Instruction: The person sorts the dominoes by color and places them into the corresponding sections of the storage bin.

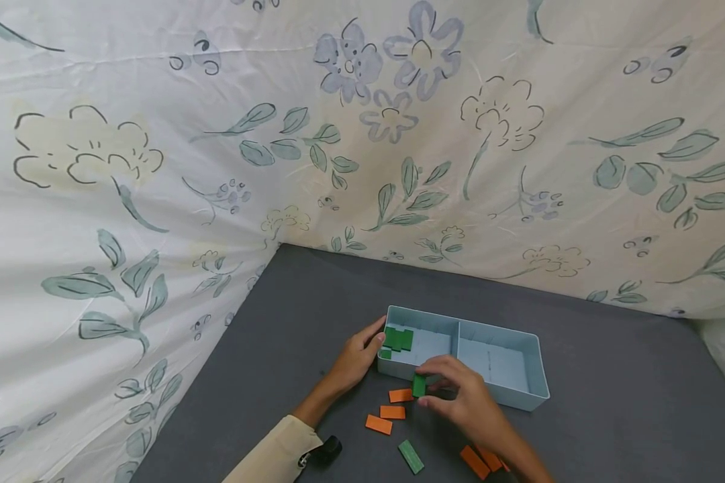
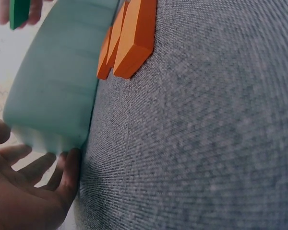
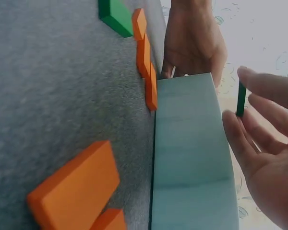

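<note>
A light blue box (image 1: 501,390) with a divider stands on the dark cloth, split into two compartments. Against its left end rests my left hand (image 1: 352,359), the fingertips touching the outer wall in the left wrist view. My right hand (image 1: 462,392) pinches a green block (image 1: 419,385) between thumb and fingers, just above the box's near wall; the right wrist view shows that block (image 3: 241,99) edge-on. Several green blocks (image 1: 399,339) lie in the left compartment. No blocks are visible in the right compartment.
Three orange blocks (image 1: 392,412) lie in front of the box, with a green block (image 1: 411,457) nearer me. More orange blocks (image 1: 474,463) lie below my right forearm, partly hidden. A flowered cloth (image 1: 399,134) hangs behind and at the left.
</note>
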